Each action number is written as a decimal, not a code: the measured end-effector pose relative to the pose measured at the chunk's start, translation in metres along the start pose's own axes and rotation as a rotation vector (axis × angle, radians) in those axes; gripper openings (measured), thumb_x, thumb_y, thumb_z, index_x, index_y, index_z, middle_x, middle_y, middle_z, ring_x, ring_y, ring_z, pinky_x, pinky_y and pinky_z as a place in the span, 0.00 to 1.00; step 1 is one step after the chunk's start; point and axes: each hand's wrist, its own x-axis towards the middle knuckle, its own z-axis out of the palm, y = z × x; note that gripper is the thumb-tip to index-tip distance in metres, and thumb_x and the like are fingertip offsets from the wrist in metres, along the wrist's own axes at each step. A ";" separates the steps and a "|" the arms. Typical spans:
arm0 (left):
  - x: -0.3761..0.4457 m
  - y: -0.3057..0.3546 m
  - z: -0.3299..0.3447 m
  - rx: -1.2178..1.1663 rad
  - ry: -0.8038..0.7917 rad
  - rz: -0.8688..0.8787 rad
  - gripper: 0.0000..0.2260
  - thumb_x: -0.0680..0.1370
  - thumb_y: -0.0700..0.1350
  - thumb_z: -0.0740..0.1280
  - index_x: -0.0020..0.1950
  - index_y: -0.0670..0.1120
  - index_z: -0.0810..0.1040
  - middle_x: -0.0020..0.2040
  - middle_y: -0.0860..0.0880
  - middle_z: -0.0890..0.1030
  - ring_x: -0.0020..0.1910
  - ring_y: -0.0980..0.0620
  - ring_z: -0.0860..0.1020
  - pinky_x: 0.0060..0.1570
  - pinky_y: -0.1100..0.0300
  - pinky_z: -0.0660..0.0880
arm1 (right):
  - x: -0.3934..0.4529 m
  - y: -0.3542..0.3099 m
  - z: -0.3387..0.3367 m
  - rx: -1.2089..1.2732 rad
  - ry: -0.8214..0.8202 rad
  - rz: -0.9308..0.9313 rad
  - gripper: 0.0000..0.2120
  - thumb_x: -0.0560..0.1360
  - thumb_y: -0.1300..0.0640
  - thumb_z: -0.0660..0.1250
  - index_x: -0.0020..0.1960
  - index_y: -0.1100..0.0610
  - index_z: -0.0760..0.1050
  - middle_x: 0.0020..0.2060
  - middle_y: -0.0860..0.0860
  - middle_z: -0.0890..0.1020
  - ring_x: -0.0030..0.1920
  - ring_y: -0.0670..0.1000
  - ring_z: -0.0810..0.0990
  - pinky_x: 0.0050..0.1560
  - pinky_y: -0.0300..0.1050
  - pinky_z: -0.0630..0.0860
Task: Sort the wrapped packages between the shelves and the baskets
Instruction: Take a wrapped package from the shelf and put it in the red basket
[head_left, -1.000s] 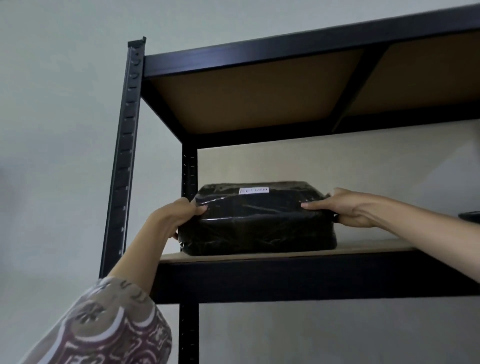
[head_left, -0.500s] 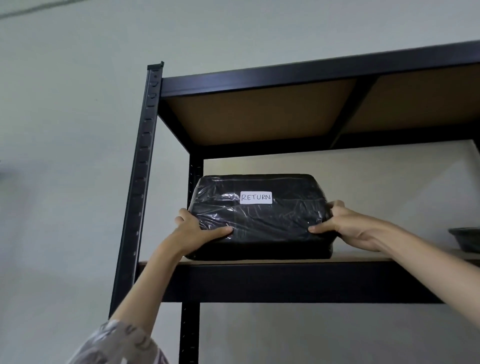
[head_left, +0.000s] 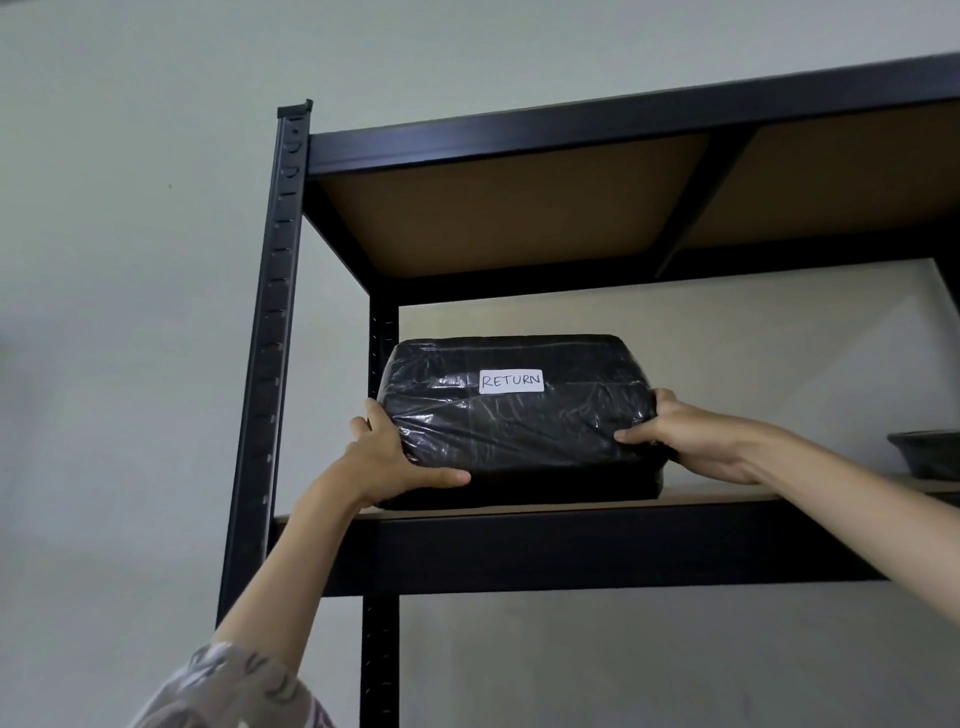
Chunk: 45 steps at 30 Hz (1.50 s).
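A black plastic-wrapped package with a white label reading RETURN sits at the left end of a high shelf board. It is tilted so its labelled face points toward me, with its lower edge on the board. My left hand grips its lower left corner, thumb across the front. My right hand grips its right side, thumb on the front and fingers behind.
The black metal shelving unit has a front left post and another board close above the package. A dark basket stands on the same shelf at the far right. A pale wall lies behind.
The package has tipped up from lying flat, so its RETURN label now faces me. Both hands have shifted lower on its sides, and my view has risen toward the shelf.
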 end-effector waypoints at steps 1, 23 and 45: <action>0.002 0.000 0.000 0.013 0.000 0.005 0.62 0.57 0.63 0.76 0.75 0.44 0.38 0.72 0.42 0.54 0.71 0.42 0.61 0.70 0.47 0.62 | 0.004 -0.002 0.001 0.010 0.009 0.011 0.32 0.73 0.62 0.68 0.71 0.60 0.55 0.65 0.56 0.70 0.68 0.55 0.68 0.72 0.50 0.62; -0.004 0.022 0.002 0.292 0.266 0.199 0.24 0.76 0.58 0.62 0.65 0.43 0.68 0.64 0.42 0.70 0.60 0.42 0.71 0.56 0.47 0.71 | -0.019 -0.033 0.015 -0.483 0.228 0.011 0.25 0.77 0.49 0.63 0.68 0.65 0.66 0.67 0.60 0.71 0.64 0.60 0.72 0.63 0.51 0.70; -0.251 0.105 0.236 -0.420 -0.089 0.590 0.18 0.76 0.59 0.59 0.61 0.50 0.71 0.58 0.56 0.73 0.57 0.59 0.72 0.50 0.66 0.69 | -0.320 0.153 -0.060 -0.219 0.663 -0.136 0.12 0.74 0.60 0.67 0.57 0.54 0.75 0.56 0.51 0.79 0.57 0.40 0.77 0.51 0.23 0.71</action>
